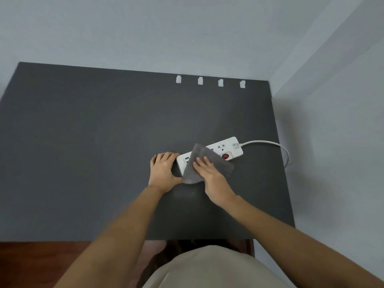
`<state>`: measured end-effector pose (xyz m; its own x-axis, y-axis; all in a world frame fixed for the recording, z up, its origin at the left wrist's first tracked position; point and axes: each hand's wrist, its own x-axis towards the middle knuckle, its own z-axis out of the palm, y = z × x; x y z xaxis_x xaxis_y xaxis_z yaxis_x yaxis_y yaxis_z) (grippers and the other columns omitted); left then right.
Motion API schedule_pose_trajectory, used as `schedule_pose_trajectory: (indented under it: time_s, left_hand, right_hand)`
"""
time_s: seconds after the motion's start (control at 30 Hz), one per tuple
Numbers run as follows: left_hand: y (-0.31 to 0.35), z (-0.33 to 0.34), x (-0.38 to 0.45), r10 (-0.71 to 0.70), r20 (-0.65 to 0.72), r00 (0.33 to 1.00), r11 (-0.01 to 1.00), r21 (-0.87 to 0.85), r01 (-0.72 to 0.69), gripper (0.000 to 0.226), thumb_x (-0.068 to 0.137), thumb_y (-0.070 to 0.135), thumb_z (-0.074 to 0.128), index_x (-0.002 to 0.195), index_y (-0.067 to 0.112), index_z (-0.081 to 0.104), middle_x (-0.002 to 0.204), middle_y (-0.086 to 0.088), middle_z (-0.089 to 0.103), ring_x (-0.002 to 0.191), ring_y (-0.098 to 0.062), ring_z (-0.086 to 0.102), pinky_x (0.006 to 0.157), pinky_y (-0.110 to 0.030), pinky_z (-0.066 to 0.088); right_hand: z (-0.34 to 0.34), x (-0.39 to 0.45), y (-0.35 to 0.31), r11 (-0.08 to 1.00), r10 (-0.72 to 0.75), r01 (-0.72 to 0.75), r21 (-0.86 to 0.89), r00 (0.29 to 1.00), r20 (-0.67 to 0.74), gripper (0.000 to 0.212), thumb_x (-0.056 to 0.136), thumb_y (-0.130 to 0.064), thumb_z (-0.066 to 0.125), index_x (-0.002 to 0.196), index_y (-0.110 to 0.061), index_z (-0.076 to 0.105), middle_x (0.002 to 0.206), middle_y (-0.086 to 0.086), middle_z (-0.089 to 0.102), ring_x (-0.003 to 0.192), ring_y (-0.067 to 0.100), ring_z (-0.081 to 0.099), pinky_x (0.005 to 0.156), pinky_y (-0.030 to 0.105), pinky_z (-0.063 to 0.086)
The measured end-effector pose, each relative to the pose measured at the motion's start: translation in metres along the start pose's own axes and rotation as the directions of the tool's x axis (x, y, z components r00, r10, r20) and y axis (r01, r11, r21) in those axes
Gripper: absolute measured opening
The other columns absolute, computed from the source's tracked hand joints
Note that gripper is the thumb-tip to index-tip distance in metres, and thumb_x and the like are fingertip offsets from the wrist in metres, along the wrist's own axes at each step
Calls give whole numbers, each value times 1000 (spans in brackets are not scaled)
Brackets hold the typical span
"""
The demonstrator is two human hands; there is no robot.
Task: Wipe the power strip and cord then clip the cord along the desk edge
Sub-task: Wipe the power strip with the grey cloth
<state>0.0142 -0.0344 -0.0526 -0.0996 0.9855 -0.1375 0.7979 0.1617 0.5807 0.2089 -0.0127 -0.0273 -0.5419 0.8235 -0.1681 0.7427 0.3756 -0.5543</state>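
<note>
The power strip (216,155) lies flat on the counter (83,142), right of centre, long axis running from 8 o'clock to 2 o'clock. It appears to be a rigid, light plastic body with a smooth top, so it is likely to slide under wiping pressure unless braced at one end. The cloth (205,165) is soft and limp and drapes over the strip's middle and near edge.

The right hand (209,173) lies flat and open, fingers pressing the cloth onto the strip. The left hand (163,170) is curled against the strip's 8 o'clock end, steadying it; it encloses nothing.

The cord (270,144) leaves the 2 o'clock end and loops over the counter's right edge. It looks flexible and best pinched through the cloth.

Four clips (209,81) stand in a row along the far edge at 12 o'clock, well apart from the strip. The counter surface between is bare. A wall (332,121) stands close at 3 o'clock, limiting room on that side.
</note>
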Motion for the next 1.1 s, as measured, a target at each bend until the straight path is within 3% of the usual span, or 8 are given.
schedule_pose_trajectory:
  time_s: [0.1, 0.23, 0.43, 0.63, 0.8, 0.9, 0.97, 1.1]
  left_hand:
    - [0, -1, 1, -1, 6, 1000, 1000, 13, 1, 79, 54, 56, 72, 124, 25, 53, 118, 6, 58, 117, -20, 46, 110, -41, 24]
    - [1, 0, 0, 2, 9, 1000, 1000, 7, -2, 75, 56, 56, 73, 123, 29, 52, 117, 10, 56, 117, -16, 44, 113, -42, 23]
    - [0, 1, -1, 0, -3, 1000, 1000, 12, 0, 78, 54, 65, 67, 123, 32, 53, 118, 14, 56, 117, -13, 44, 112, -39, 26]
    - [3, -1, -1, -20, 31, 999, 1000, 20, 19, 73, 55, 56, 69, 121, 33, 51, 116, 15, 54, 117, -13, 43, 113, -40, 23]
    - [5, -2, -1, -19, 44, 999, 998, 61, 16, 77, 54, 54, 71, 124, 30, 51, 119, 11, 54, 119, -17, 43, 112, -41, 26]
    - [6, -2, 0, -22, 31, 999, 999, 26, 21, 73, 56, 54, 70, 123, 32, 50, 117, 12, 54, 118, -16, 43, 113, -39, 22]
    - [8, -2, 1, -32, 31, 999, 999, 20, 32, 73, 57, 53, 70, 123, 32, 50, 117, 10, 54, 118, -17, 43, 114, -39, 22]
    - [9, -2, 2, -59, 57, 997, 998, 28, 58, 77, 55, 58, 67, 124, 30, 49, 119, 6, 54, 117, -21, 44, 110, -41, 25]
  right_hand:
    - [-25, 0, 34, 995, -49, 51, -81, 998, 25, 71, 78, 16, 38, 143, -13, 32, 154, 2, 30, 146, 20, 18, 118, 28, 5]
    - [-52, 11, 64, 929, 349, -366, -51, 913, -212, 68, 81, 16, 38, 143, -11, 32, 155, 6, 29, 146, 27, 17, 120, 36, 11]
    - [-15, 13, 12, 994, -103, 106, -24, 989, 103, 78, 77, 17, 36, 145, -19, 27, 156, -6, 22, 147, 14, 8, 118, 24, 2]
    - [-39, 32, 37, 922, 377, -387, -3, 900, -220, 74, 79, 16, 38, 145, -16, 29, 158, 2, 22, 147, 27, 10, 120, 38, 14]
    - [-7, 22, 0, 996, -81, 79, 27, 994, 73, 76, 76, 17, 35, 144, -19, 32, 156, -4, 23, 144, 11, 3, 120, 29, 2]
    - [-36, 20, 53, 979, 203, -202, 24, 973, -106, 80, 73, 21, 34, 143, -17, 32, 156, -1, 26, 147, 23, 11, 121, 34, 8]
    - [-44, 16, 64, 896, 441, -440, 66, 858, -264, 76, 75, 20, 36, 143, -14, 34, 156, 3, 27, 146, 30, 14, 120, 43, 18]
    - [-6, 2, 10, 997, 74, -74, 21, 997, -11, 76, 77, 16, 37, 144, -18, 32, 156, -3, 24, 147, 20, 7, 121, 30, 7]
